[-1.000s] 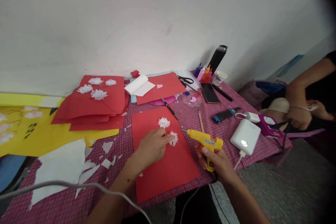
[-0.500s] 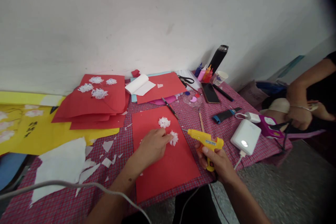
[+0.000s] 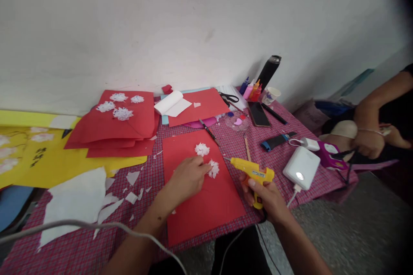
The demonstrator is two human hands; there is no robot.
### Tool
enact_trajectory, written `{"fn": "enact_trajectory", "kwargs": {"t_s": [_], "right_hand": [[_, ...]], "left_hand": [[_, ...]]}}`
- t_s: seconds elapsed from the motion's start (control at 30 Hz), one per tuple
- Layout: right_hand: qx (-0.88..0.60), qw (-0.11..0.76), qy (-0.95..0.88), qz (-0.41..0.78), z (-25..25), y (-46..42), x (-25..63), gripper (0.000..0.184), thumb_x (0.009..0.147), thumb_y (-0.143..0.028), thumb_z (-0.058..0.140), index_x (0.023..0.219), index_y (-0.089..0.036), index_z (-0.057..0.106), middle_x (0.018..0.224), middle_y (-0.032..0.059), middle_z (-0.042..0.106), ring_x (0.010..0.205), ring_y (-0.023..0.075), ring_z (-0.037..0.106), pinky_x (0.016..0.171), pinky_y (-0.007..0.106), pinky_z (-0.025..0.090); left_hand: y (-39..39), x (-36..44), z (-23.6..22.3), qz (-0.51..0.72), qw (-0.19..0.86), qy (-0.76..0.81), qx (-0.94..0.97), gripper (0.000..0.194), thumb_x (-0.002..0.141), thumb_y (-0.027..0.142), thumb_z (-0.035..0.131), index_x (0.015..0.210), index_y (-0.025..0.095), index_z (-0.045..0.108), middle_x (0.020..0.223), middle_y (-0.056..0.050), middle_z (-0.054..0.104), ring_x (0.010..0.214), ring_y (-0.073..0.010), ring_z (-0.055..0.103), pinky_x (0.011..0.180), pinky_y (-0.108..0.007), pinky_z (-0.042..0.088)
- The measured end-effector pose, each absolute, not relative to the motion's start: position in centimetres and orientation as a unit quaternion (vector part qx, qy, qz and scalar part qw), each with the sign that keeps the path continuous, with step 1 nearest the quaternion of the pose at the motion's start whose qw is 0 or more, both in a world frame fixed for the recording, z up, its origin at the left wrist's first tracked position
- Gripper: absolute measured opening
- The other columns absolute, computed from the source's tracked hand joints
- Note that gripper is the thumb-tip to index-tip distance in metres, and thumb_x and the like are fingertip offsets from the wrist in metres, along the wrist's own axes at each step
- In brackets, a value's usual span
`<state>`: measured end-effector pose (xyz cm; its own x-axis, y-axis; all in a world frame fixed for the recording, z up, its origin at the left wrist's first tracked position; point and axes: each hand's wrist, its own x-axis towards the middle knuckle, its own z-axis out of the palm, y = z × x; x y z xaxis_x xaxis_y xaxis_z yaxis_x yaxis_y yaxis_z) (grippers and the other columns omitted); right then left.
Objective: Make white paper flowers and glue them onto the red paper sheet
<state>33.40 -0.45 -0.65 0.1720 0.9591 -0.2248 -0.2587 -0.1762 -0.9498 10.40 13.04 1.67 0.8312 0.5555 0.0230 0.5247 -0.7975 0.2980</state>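
On a sheet of red paper [image 3: 193,219] lie two crumpled white paper flowers: an upper flower [image 3: 202,149] and a lower flower [image 3: 214,169]. My left hand [image 3: 189,176] rests over the sheet, its fingers curled together and the fingertips at the lower flower's left edge. Whether they pinch it or only press it down is hard to see. My right hand [image 3: 269,200] is closed around the handle of a yellow glue gun [image 3: 253,169]. The gun's metal nozzle points left, just right of the sheet and apart from the flowers.
Stacked red sheets [image 3: 106,131] with flowers lie left, beside paper scraps [image 3: 132,197]. A pen [image 3: 209,132], paint palette [image 3: 237,121], phone [image 3: 258,114], utility knife [image 3: 277,141] and white power bank [image 3: 301,168] lie around. A cable [image 3: 97,225] crosses in front. Another person's hand [image 3: 369,142] is right.
Almost nothing differs. My left fingers stay at the lower flower and my right hand keeps the glue gun in place; the view has shifted very slightly.
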Motion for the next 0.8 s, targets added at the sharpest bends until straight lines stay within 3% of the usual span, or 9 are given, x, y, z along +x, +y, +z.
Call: {"fn": "enact_trajectory", "kwargs": {"t_s": [0.13, 0.27, 0.4, 0.7, 0.8], "right_hand": [[-0.527, 0.552, -0.325, 0.559, -0.6, -0.3, 33.5, 0.035, 0.084, -0.049, 0.07, 0.096, -0.017, 0.066, 0.067, -0.0013, 0.055, 0.045, 0.009, 0.046, 0.042, 0.023, 0.034], [-0.516, 0.571, -0.315, 0.556, -0.8, -0.4, 33.5, 0.029, 0.086, -0.044, 0.069, 0.095, -0.017, 0.066, 0.066, -0.002, 0.054, 0.044, 0.0082, 0.044, 0.04, 0.022, 0.032], [-0.514, 0.565, -0.331, 0.554, -1.0, -0.5, 33.4, 0.027, 0.088, -0.042, 0.067, 0.097, -0.017, 0.066, 0.066, -0.0016, 0.055, 0.046, 0.0092, 0.045, 0.041, 0.023, 0.032], [-0.522, 0.559, -0.359, 0.535, -1.2, -0.6, 33.4, 0.025, 0.09, -0.041, 0.064, 0.098, -0.017, 0.065, 0.063, -0.0014, 0.054, 0.045, 0.0106, 0.046, 0.035, 0.022, 0.027], [-0.524, 0.56, -0.365, 0.528, -1.5, -0.7, 33.4, 0.026, 0.09, -0.041, 0.064, 0.098, -0.016, 0.065, 0.063, -0.0014, 0.053, 0.046, 0.0108, 0.046, 0.039, 0.023, 0.032]], "left_hand": [[13.6, 9.9, 2.8, 0.179, 0.223, 0.299, 0.91, 0.03, 0.095, 0.016, 0.044, 0.114, 0.021, 0.066, 0.096, -0.007, 0.061, 0.087, -0.0171, 0.058, 0.078, -0.029, 0.046], [13.2, 7.7, 5.4, 0.297, 0.273, 0.346, 0.847, 0.025, 0.099, 0.028, 0.045, 0.107, 0.02, 0.067, 0.094, -0.005, 0.066, 0.087, -0.0156, 0.06, 0.078, -0.029, 0.047], [11.5, 3.4, 6.2, 0.243, 0.255, 0.344, 0.87, 0.02, 0.097, 0.027, 0.05, 0.1, 0.019, 0.069, 0.087, -0.003, 0.068, 0.083, -0.0152, 0.06, 0.077, -0.028, 0.046], [7.7, -2.8, 2.6, 0.128, 0.234, 0.416, 0.869, 0.023, 0.095, 0.021, 0.048, 0.097, 0.019, 0.071, 0.093, -0.006, 0.067, 0.087, -0.0176, 0.06, 0.081, -0.03, 0.046], [7.0, -2.7, 2.9, 0.118, 0.238, 0.431, 0.862, 0.022, 0.093, 0.021, 0.049, 0.102, 0.02, 0.07, 0.095, -0.005, 0.067, 0.089, -0.0183, 0.06, 0.082, -0.03, 0.046]]}}
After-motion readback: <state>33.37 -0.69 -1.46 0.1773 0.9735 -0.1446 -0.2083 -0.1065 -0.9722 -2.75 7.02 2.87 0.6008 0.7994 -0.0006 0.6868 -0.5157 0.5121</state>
